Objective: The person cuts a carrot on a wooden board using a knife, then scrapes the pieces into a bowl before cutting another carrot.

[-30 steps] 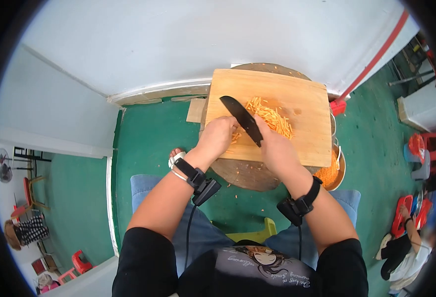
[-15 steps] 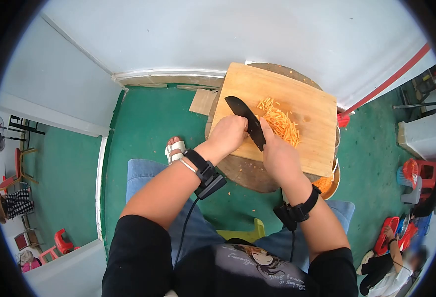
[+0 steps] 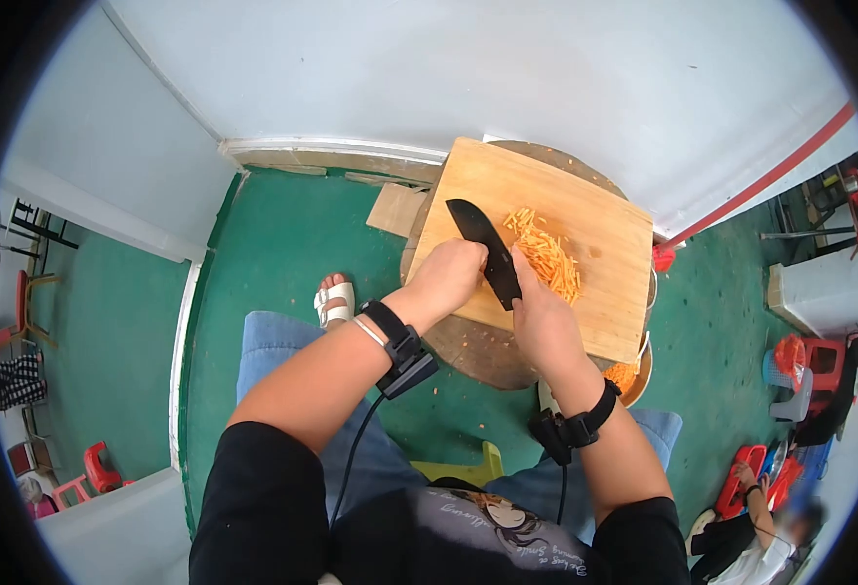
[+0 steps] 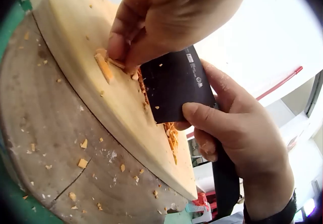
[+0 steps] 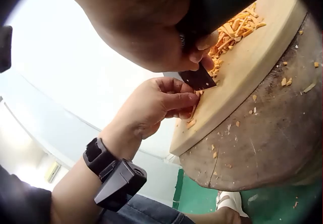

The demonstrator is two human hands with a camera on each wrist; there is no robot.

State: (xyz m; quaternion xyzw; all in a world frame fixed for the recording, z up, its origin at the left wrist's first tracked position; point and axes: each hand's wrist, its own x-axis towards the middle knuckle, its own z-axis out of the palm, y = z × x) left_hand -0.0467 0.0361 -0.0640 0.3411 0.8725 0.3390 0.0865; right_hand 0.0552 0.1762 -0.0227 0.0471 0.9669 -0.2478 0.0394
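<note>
My right hand (image 3: pixel 549 327) grips a black kitchen knife (image 3: pixel 481 242), index finger and thumb up on the blade. The blade stands edge-down on a wooden cutting board (image 3: pixel 614 253). Left of it my left hand (image 3: pixel 446 278), fingers bent, pinches carrot pieces (image 5: pixel 194 106) against the board, fingertips right beside the blade. A small carrot stick (image 4: pixel 104 67) lies by those fingertips in the left wrist view. Beyond the blade, a pile of carrot strips (image 3: pixel 549 265) is heaped on the board. Small carrot bits cling to the blade.
The board sits on a round wooden block (image 3: pixel 478 353) scattered with carrot scraps. A metal bowl (image 3: pixel 641 375) of shredded carrot stands below its right side. A white wall (image 3: pixel 400 78) rises behind. At the lower right, another person (image 3: pixel 760 536) sits near red basins (image 3: pixel 741 478).
My left hand has come closer to the blade, and the carrot pieces between them are now covered in the head view. The head view has shifted and turned slightly; the knife stays in my right hand.
</note>
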